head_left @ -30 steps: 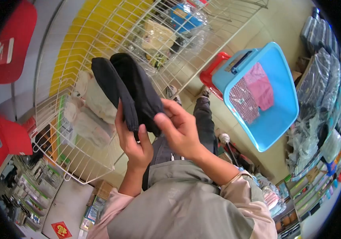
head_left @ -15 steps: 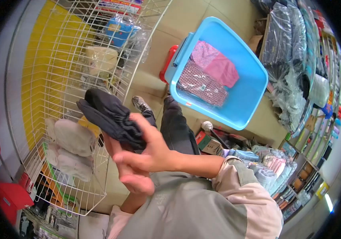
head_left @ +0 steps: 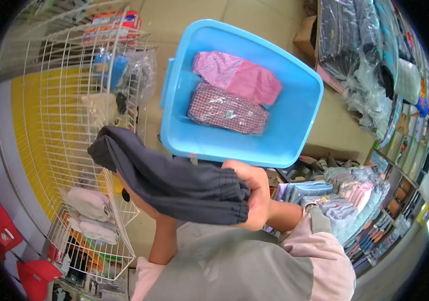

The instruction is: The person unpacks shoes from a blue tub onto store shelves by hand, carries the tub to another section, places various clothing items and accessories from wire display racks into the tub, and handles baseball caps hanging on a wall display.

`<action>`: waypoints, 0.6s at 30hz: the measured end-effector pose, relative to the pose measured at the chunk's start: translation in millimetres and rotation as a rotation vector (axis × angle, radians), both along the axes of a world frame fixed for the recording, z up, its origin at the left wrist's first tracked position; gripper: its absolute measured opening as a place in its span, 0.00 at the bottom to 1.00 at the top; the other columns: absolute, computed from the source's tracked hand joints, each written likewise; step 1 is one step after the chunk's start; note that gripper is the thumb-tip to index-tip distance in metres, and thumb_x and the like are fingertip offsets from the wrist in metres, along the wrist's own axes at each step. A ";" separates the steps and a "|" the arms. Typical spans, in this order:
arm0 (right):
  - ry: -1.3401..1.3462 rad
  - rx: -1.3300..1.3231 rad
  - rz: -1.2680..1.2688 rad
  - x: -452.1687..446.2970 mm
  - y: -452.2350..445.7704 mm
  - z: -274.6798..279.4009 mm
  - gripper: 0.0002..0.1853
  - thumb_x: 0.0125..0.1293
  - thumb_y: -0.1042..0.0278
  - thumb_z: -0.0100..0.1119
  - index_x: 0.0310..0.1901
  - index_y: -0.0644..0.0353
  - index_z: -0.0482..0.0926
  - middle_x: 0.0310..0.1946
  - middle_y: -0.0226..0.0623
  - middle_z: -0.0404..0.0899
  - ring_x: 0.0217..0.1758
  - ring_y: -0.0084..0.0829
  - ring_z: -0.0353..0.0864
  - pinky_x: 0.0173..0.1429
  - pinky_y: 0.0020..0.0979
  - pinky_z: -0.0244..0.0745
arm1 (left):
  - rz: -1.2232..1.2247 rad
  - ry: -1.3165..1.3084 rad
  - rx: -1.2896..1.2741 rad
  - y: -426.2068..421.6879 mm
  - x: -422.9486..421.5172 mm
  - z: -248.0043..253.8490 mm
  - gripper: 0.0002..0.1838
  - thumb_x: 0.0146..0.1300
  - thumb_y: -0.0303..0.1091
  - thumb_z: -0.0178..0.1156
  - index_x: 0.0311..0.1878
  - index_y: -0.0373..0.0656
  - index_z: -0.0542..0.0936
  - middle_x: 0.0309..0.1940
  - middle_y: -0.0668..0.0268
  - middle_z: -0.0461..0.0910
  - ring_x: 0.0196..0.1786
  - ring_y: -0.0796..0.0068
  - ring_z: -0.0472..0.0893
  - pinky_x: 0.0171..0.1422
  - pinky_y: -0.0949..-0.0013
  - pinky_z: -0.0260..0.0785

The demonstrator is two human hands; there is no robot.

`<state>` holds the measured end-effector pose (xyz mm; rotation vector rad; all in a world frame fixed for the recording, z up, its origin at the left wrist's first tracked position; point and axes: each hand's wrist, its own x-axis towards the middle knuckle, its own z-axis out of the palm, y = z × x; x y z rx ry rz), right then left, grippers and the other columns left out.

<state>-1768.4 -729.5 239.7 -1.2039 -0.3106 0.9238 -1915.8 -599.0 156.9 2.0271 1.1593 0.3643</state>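
Note:
A pair of dark grey oversleeves (head_left: 166, 183) with gathered elastic ends stretches between my two hands. My right hand (head_left: 256, 193) grips the gathered elastic end, fingers curled round its edge. Beneath the other end is my left hand (head_left: 136, 193), mostly covered by the fabric, with only part of it showing. Just beyond the cloth stands a light blue plastic tub (head_left: 287, 135). Inside it lie a folded pink fabric piece (head_left: 239, 78) and a red-and-white checked fabric piece (head_left: 228, 110) in clear plastic.
A white wire basket rack (head_left: 49, 145) stands at left, holding wrapped goods and light folded cloths (head_left: 90, 203). Red plastic items (head_left: 36, 276) sit at lower left. Stacked folded textiles (head_left: 342, 198) and plastic-wrapped goods (head_left: 347, 45) line the right side, with shelves behind.
The oversleeves went from a bunched bundle to stretched out lengthwise. My right hand moved right to their elastic end. The view shifted, bringing the tub nearer.

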 end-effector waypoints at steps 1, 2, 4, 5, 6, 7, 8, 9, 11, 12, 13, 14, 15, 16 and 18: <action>0.001 -0.012 -0.012 6.1 -9.6 1.1 0.20 0.48 0.73 0.75 0.40 0.67 0.75 0.36 0.30 0.78 0.35 0.17 0.72 0.40 0.21 0.66 | -0.016 -0.063 -0.012 -2.8 12.1 0.4 0.39 0.76 0.58 0.40 0.74 0.30 0.56 0.76 0.49 0.54 0.77 0.54 0.58 0.80 0.54 0.46; -0.001 -0.024 -0.023 14.1 -18.9 1.0 0.22 0.45 0.70 0.77 0.39 0.67 0.75 0.34 0.30 0.79 0.32 0.17 0.71 0.37 0.21 0.65 | -0.031 -0.129 -0.025 -4.5 27.4 -0.2 0.40 0.76 0.58 0.39 0.74 0.30 0.56 0.76 0.49 0.54 0.77 0.54 0.57 0.80 0.53 0.46; 0.018 0.011 -0.104 33.7 -40.1 0.6 0.20 0.46 0.70 0.76 0.37 0.66 0.74 0.33 0.29 0.78 0.32 0.16 0.70 0.36 0.21 0.64 | -0.059 -0.258 -0.060 -8.2 63.5 -1.7 0.40 0.76 0.60 0.38 0.74 0.30 0.57 0.76 0.49 0.53 0.77 0.54 0.57 0.81 0.53 0.45; 0.059 0.017 -0.134 42.8 -53.2 2.5 0.18 0.48 0.72 0.74 0.37 0.66 0.74 0.33 0.29 0.77 0.33 0.17 0.71 0.36 0.21 0.65 | -0.070 -0.318 -0.082 -11.7 79.4 -3.4 0.41 0.76 0.60 0.38 0.74 0.30 0.57 0.76 0.49 0.53 0.77 0.54 0.56 0.81 0.53 0.45; 0.102 0.021 -0.162 50.1 -66.5 4.0 0.16 0.50 0.75 0.73 0.36 0.65 0.74 0.33 0.29 0.76 0.34 0.18 0.71 0.37 0.22 0.66 | -0.078 -0.375 -0.105 -16.9 92.8 -6.2 0.41 0.76 0.61 0.37 0.74 0.30 0.57 0.76 0.49 0.53 0.78 0.54 0.56 0.81 0.53 0.45; 0.144 -0.031 -0.230 52.1 -80.8 -0.3 0.16 0.49 0.74 0.73 0.36 0.65 0.74 0.34 0.29 0.77 0.34 0.18 0.72 0.37 0.22 0.66 | -0.059 -0.397 -0.135 -24.9 103.9 -9.2 0.39 0.77 0.58 0.35 0.73 0.29 0.57 0.77 0.48 0.52 0.78 0.54 0.55 0.81 0.52 0.44; 0.068 -0.092 -0.308 60.6 -83.0 -2.6 0.16 0.49 0.74 0.73 0.37 0.65 0.75 0.34 0.29 0.77 0.36 0.18 0.73 0.40 0.23 0.67 | -0.039 -0.420 -0.164 -32.9 115.1 -12.3 0.37 0.78 0.55 0.32 0.72 0.27 0.58 0.77 0.48 0.51 0.79 0.53 0.54 0.81 0.50 0.43; -0.006 -0.161 -0.385 69.2 -84.9 -4.8 0.17 0.49 0.74 0.73 0.39 0.65 0.76 0.35 0.28 0.77 0.38 0.18 0.74 0.43 0.23 0.69 | -0.076 -0.413 -0.153 -38.1 120.5 -16.3 0.35 0.79 0.52 0.33 0.72 0.27 0.58 0.77 0.48 0.51 0.79 0.54 0.54 0.81 0.51 0.44; -0.019 -0.315 -0.435 94.4 -91.1 -17.3 0.16 0.52 0.76 0.71 0.42 0.65 0.77 0.37 0.28 0.79 0.40 0.19 0.75 0.47 0.24 0.70 | -0.110 -0.429 -0.188 -48.4 133.1 -15.6 0.30 0.79 0.45 0.37 0.71 0.26 0.60 0.76 0.48 0.52 0.79 0.54 0.55 0.80 0.51 0.47; 0.006 -0.375 -0.462 101.3 -96.7 -31.9 0.15 0.54 0.78 0.70 0.43 0.65 0.78 0.38 0.28 0.79 0.41 0.19 0.75 0.48 0.23 0.71 | -0.142 -0.379 -0.194 -53.0 138.5 -12.9 0.29 0.79 0.43 0.36 0.71 0.27 0.60 0.76 0.49 0.54 0.79 0.55 0.55 0.80 0.51 0.48; 0.000 -0.395 -0.459 106.6 -103.5 -50.9 0.13 0.57 0.80 0.68 0.44 0.64 0.77 0.39 0.28 0.80 0.41 0.17 0.75 0.48 0.23 0.71 | -0.173 -0.329 -0.199 -56.7 142.9 -10.6 0.28 0.80 0.42 0.36 0.71 0.29 0.61 0.76 0.50 0.55 0.79 0.55 0.55 0.80 0.51 0.49; 0.004 -0.444 -0.480 113.6 -102.7 -60.4 0.13 0.58 0.78 0.69 0.43 0.64 0.77 0.38 0.28 0.80 0.41 0.16 0.75 0.47 0.23 0.72 | -0.204 -0.278 -0.203 -59.7 147.1 -9.5 0.27 0.80 0.41 0.35 0.71 0.30 0.62 0.75 0.51 0.56 0.79 0.56 0.56 0.80 0.51 0.50; 0.019 -0.476 -0.463 117.9 -104.1 -70.7 0.13 0.58 0.78 0.69 0.43 0.64 0.77 0.38 0.28 0.80 0.41 0.16 0.75 0.47 0.23 0.72 | -0.219 -0.288 -0.200 -62.7 150.5 -11.0 0.24 0.79 0.36 0.38 0.69 0.30 0.65 0.75 0.50 0.58 0.78 0.55 0.58 0.79 0.51 0.53; 0.035 -0.510 -0.446 120.9 -105.0 -79.6 0.13 0.59 0.78 0.69 0.43 0.64 0.77 0.38 0.28 0.80 0.41 0.16 0.75 0.47 0.23 0.72 | -0.246 -0.286 -0.209 -65.5 154.4 -10.8 0.23 0.79 0.35 0.39 0.68 0.30 0.66 0.74 0.50 0.58 0.77 0.55 0.59 0.78 0.51 0.54; -0.026 -0.402 -0.391 123.8 -95.0 -92.3 0.13 0.59 0.77 0.70 0.44 0.64 0.77 0.40 0.29 0.81 0.42 0.16 0.75 0.48 0.23 0.72 | -0.304 -0.274 -0.235 -75.1 162.4 -9.1 0.22 0.78 0.34 0.40 0.67 0.29 0.68 0.74 0.49 0.60 0.76 0.54 0.60 0.78 0.51 0.56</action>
